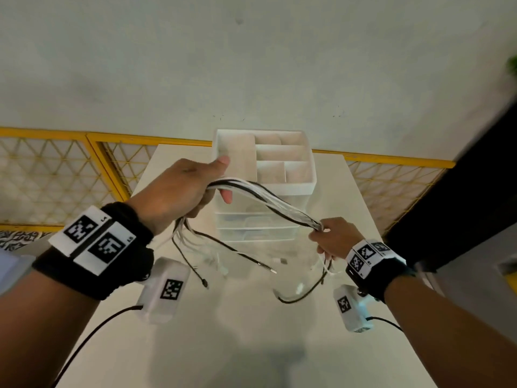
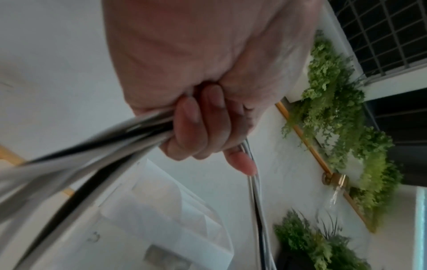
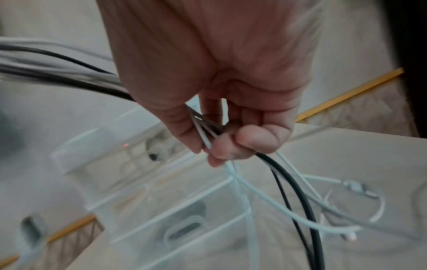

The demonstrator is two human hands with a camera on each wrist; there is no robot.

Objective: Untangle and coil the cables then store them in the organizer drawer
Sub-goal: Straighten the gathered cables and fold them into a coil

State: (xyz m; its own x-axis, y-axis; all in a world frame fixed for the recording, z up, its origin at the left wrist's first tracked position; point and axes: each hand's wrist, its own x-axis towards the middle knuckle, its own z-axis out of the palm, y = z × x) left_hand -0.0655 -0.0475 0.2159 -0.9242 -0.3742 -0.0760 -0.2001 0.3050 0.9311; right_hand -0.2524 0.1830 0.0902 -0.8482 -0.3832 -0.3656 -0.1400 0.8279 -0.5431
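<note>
A bundle of white and black cables [image 1: 268, 201] stretches in the air between both hands, above the table. My left hand [image 1: 190, 189] grips one end, its fingers [image 2: 203, 127] curled round the cables [image 2: 92, 155]. My right hand [image 1: 328, 236] grips the other end, pinching the cables [image 3: 272, 182] between thumb and fingers [image 3: 249, 138]. Loose ends with plugs [image 1: 268, 268] dangle below both hands. Behind the bundle stands the white organizer [image 1: 263, 183], with open top compartments and clear drawers [image 1: 257, 222] that look closed.
The white table [image 1: 223, 317] runs toward me, with some cable ends lying on it. A yellow mesh railing [image 1: 70, 166] runs behind. A dark panel [image 1: 461, 200] stands at the right. Green plants [image 2: 346, 127] hang on the wall.
</note>
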